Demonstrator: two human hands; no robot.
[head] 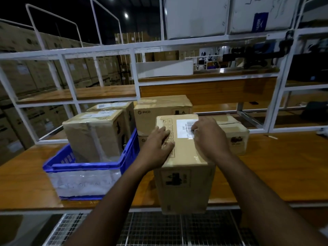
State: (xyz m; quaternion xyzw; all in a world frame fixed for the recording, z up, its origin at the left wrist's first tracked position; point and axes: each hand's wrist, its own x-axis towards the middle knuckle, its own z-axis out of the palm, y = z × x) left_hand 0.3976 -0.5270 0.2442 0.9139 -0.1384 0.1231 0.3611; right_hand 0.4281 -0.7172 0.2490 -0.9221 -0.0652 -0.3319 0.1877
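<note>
A tall brown cardboard box [184, 183] stands at the front edge of the wooden table [26, 181], with a white barcode label [184, 127] on its top. My left hand [158, 148] lies flat on the top's left side, fingers straight. My right hand [209, 135] rests on the top's right side, its fingertips on the label. To the left stands a blue crate [85, 166] holding another taped cardboard box [95, 135].
Behind the front box stands a PICO-marked box [159, 112], with smaller boxes to the right [234, 137] and back left [113, 105]. A white metal rack [134, 75] with wooden shelves rises behind the table. Metal grating [159, 229] lies below the table edge.
</note>
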